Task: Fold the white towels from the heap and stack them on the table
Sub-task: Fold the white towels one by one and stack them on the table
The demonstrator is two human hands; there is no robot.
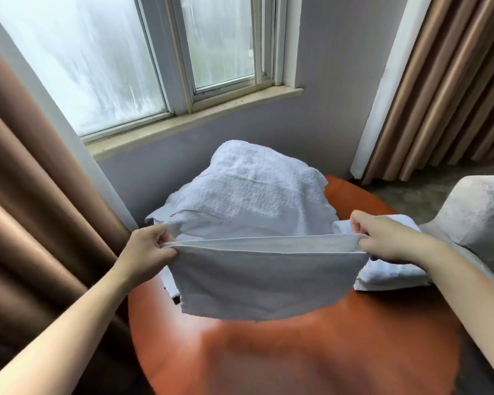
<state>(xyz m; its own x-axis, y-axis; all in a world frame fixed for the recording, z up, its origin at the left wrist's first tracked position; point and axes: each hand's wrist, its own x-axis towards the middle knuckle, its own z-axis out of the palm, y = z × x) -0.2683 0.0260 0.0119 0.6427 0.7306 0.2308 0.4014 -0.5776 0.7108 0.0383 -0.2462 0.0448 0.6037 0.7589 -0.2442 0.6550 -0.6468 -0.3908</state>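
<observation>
We hold one towel (263, 280) stretched between our hands above the table (325, 352). Our left hand (150, 246) pinches its left top corner and our right hand (382, 238) pinches the right one, fingers curled tight on the cloth. Two edges run side by side along the top, so we judge it to be doubled once already, hanging in a flat panel with its lower edge just over the tabletop.

The heap (248, 192) sits behind it on the far side of the table, and the stack (391, 276) lies at the right, partly under our right hand and close to the chair (479, 212).

The main risk, as we see it, is that the two layers slip apart in either pinch; the lower edge already looks ragged at the left, and a loose grip would skew the next fold. Lowering the towel too far back could drag on the heap and pull cloth off the table. Swinging right carelessly could nudge the stack, which lies near the table's rim.
</observation>
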